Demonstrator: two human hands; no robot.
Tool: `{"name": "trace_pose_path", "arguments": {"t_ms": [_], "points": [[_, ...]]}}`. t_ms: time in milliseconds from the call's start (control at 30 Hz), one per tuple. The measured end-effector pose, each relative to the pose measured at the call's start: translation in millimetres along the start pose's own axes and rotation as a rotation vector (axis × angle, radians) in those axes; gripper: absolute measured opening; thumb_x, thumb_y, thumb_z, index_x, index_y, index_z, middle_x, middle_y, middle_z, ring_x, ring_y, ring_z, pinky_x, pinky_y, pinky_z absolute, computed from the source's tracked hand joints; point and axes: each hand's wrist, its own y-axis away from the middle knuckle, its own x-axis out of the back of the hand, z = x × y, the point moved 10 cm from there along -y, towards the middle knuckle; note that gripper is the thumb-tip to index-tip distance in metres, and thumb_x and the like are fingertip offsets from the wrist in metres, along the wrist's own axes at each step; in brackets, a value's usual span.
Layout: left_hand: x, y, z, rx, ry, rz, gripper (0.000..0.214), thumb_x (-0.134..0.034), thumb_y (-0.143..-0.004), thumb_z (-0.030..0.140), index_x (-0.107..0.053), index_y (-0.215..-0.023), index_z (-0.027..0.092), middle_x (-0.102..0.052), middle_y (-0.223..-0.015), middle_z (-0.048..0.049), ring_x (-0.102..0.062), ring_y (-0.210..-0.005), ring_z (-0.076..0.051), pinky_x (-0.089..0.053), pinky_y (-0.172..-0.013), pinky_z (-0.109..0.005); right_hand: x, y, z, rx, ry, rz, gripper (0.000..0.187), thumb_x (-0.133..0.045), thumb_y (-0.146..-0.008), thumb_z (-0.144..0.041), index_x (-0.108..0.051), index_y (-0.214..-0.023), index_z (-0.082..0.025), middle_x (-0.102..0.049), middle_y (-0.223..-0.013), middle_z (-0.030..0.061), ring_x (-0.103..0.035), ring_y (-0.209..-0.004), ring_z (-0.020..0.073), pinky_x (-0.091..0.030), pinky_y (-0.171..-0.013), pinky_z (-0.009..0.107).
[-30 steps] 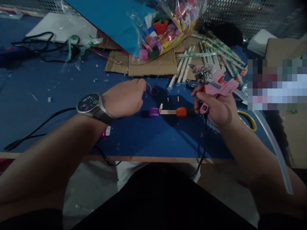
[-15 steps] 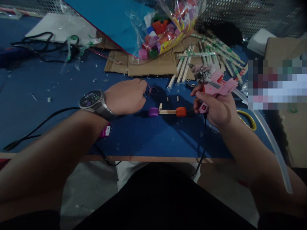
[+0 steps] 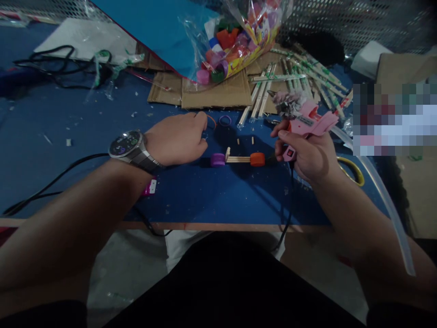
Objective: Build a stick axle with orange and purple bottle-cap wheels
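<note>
My right hand (image 3: 307, 152) is wrapped round a pink glue gun (image 3: 309, 124) held above the blue table (image 3: 85, 132), its black cord hanging over the front edge. My left hand (image 3: 177, 136), with a wristwatch (image 3: 128, 146), rests curled on the table beside an orange rubber band (image 3: 211, 120); what its fingers pinch is hidden. A purple rubber band (image 3: 225, 120) lies just right of it. Between the hands lies a small assembly: a purple cap (image 3: 217, 160) and an orange cap (image 3: 257, 159) joined by a wooden stick (image 3: 238, 159).
A clear bag of coloured caps (image 3: 235, 41) rests on cardboard pieces (image 3: 218, 93) at the back. Wrapped chopsticks (image 3: 300, 75) lie scattered at the back right. Black cables (image 3: 58, 68) sit at the far left. A clear tube (image 3: 382, 196) and yellow tape ring (image 3: 351, 171) lie right.
The purple rubber band has moved a little away from my left hand, up and to the right. My left hand shifted slightly. The right hand with the glue gun has barely moved.
</note>
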Motion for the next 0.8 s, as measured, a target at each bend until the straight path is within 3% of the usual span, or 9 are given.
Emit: {"name": "trace_pose_path", "arguments": {"t_ms": [100, 333, 533, 800], "points": [[-2.3, -2.9, 1.2, -0.021, -0.010, -0.030, 0.038, -0.052, -0.097, 0.036, -0.063, -0.129, 0.020, -0.073, -0.118, -0.0187, -0.072, -0.102, -0.037, -0.051, -0.080, -0.046, 1.0, 0.0, 1.3, -0.005, -0.010, 0.006, 0.027, -0.096, -0.079, -0.040, -0.074, -0.088, -0.025, -0.075, -0.087, 0.0009, -0.061, -0.058, 0.0124, -0.050, -0.045, 0.026], [-3.5, -3.7, 4.6, 0.010, -0.020, -0.081, 0.046, -0.054, -0.096, 0.038, -0.066, -0.138, 0.023, -0.072, -0.128, -0.0176, -0.072, -0.101, -0.035, -0.055, -0.082, -0.047, 0.5, -0.3, 1.9, -0.004, -0.016, 0.001, 0.025, -0.096, -0.080, -0.038, -0.075, -0.086, -0.025, -0.073, -0.083, 0.0005, -0.061, -0.058, 0.0126, -0.051, -0.045, 0.026], [0.2, 2.1, 0.6, 0.071, 0.017, -0.024, 0.049, -0.056, -0.096, 0.039, -0.061, -0.139, 0.018, -0.074, -0.125, -0.0200, -0.074, -0.106, -0.039, -0.056, -0.085, -0.048, 0.6, -0.4, 0.9, -0.004, -0.035, 0.010, 0.030, -0.099, -0.076, -0.040, -0.075, -0.087, -0.025, -0.075, -0.084, -0.0002, -0.061, -0.057, 0.0118, -0.050, -0.044, 0.025], [-4.2, -5.3, -0.5, 0.031, -0.026, -0.060, 0.030, -0.055, -0.094, 0.037, -0.060, -0.120, 0.022, -0.073, -0.113, -0.0146, -0.072, -0.099, -0.034, -0.049, -0.076, -0.043, 0.2, -0.9, -0.5, 0.005, -0.023, 0.013, 0.031, -0.099, -0.076, -0.040, -0.074, -0.085, -0.024, -0.073, -0.082, -0.0002, -0.061, -0.056, 0.0121, -0.049, -0.043, 0.027]]}}
